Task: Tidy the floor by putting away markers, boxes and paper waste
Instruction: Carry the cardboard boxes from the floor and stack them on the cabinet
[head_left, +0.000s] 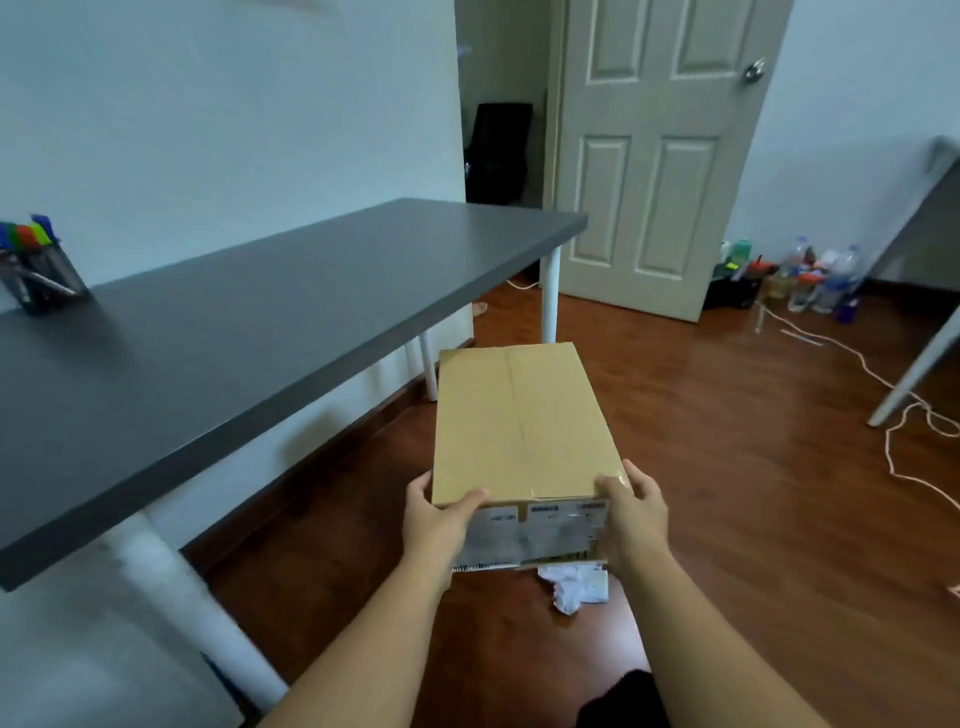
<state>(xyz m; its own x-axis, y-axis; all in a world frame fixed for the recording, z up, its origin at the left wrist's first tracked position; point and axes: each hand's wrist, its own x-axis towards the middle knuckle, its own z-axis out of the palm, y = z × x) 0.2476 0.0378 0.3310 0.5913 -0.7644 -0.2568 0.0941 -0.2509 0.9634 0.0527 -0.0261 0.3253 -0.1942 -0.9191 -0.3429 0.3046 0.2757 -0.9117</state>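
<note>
A brown cardboard box (519, 426) with shipping labels on its near end is held in the air above the wooden floor. My left hand (441, 519) grips its near left corner, thumb on top. My right hand (636, 512) grips its near right corner the same way. Below the box, crumpled white paper (574, 587) lies on the floor. A dark holder with coloured markers (39, 270) stands on the grey table (234, 332) at the far left.
The grey table on white legs runs along the left wall. A cream door (654, 156) stands open ahead. Bottles and clutter (800, 280) sit on the floor by the far wall. A cord (893, 415) trails across the floor near a second table leg (914, 374).
</note>
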